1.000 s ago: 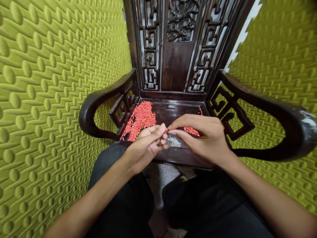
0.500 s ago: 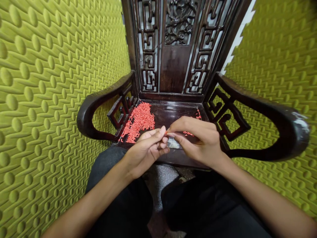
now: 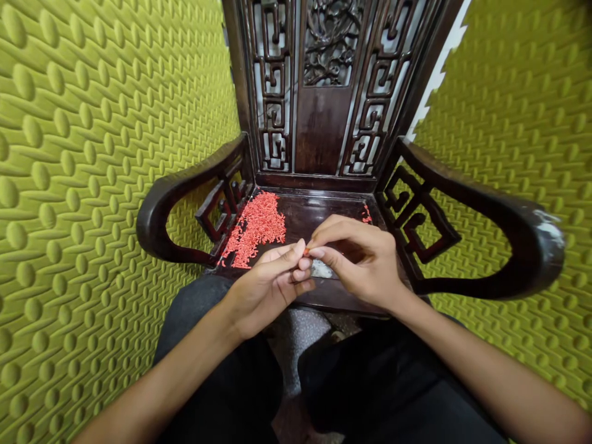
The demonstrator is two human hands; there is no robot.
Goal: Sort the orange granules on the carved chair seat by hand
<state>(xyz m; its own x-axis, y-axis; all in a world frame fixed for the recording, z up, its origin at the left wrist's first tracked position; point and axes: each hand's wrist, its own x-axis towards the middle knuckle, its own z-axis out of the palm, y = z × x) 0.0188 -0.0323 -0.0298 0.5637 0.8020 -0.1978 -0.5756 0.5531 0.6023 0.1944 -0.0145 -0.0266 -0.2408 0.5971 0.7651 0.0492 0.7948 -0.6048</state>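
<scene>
A small red-orange piece (image 3: 306, 251) is pinched between the fingertips of both hands over the front of a dark wooden chair seat (image 3: 305, 213). My left hand (image 3: 272, 280) holds it between thumb and forefinger, the other fingers curled below. My right hand (image 3: 365, 259) comes from the other side, thumb and forefinger closed at the same piece. Behind my left hand lies a spread pile of small red pieces (image 3: 261, 222). A few more red pieces (image 3: 367, 214) lie at the seat's right side, partly hidden by my right hand. A whitish patch (image 3: 321, 269) shows beneath the fingers.
Curved armrests stand on both sides, the left one (image 3: 152, 216) and the right one (image 3: 522, 246). The carved chair back (image 3: 322, 129) rises behind the seat. Yellow-green textured padding (image 3: 92, 172) flanks the chair. My knees (image 3: 194, 314) are just before the seat.
The view has shifted slightly, so the chair sits a little further left. My right hand has turned slightly, its fingertips still meeting the left ones at the small piece.
</scene>
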